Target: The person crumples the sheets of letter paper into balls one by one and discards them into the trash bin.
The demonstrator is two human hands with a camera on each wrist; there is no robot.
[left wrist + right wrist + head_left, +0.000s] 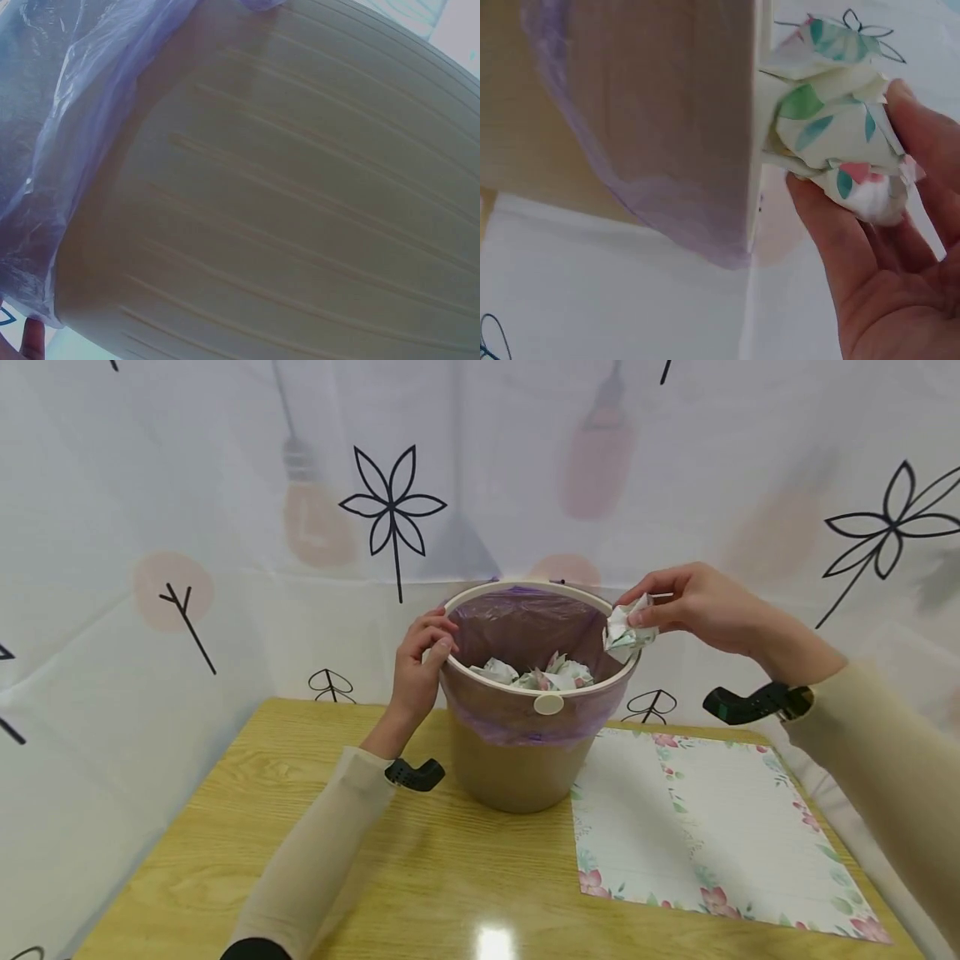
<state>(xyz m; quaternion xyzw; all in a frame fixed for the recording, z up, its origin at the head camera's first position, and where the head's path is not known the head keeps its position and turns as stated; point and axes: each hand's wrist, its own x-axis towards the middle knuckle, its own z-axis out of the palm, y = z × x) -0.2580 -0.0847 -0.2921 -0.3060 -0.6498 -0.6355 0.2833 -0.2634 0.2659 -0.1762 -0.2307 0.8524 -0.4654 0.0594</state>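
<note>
The work looks to be well under way: several crumpled paper balls (558,675) already lie inside the bin (517,777), though they overlap one another and the front rim (517,690) hides their lower parts, so an exact count cannot be told. A thin purple bag (510,727) lines the bin and is folded down over its outside. One more paper wad (628,628), with green leaves and pink flowers showing in its creases, is not yet among them; the right hand (690,606) holds it at the right side of the bin's mouth, its grip narrowed to a pinch between thumb and fingers. Whether the wad touches the rim there cannot be told. The left hand (422,656) holds the rim on the opposite side, its fingers bent over the edge, and the bin stands upright on the tabletop (300,827). What seems left is the letting go of this wad, and perhaps the flat flowered paper (750,827) beside the bin on the right, which lies smooth and uncrumpled; a flowered strip runs down its middle, so it may be one sheet or two side by side.
</note>
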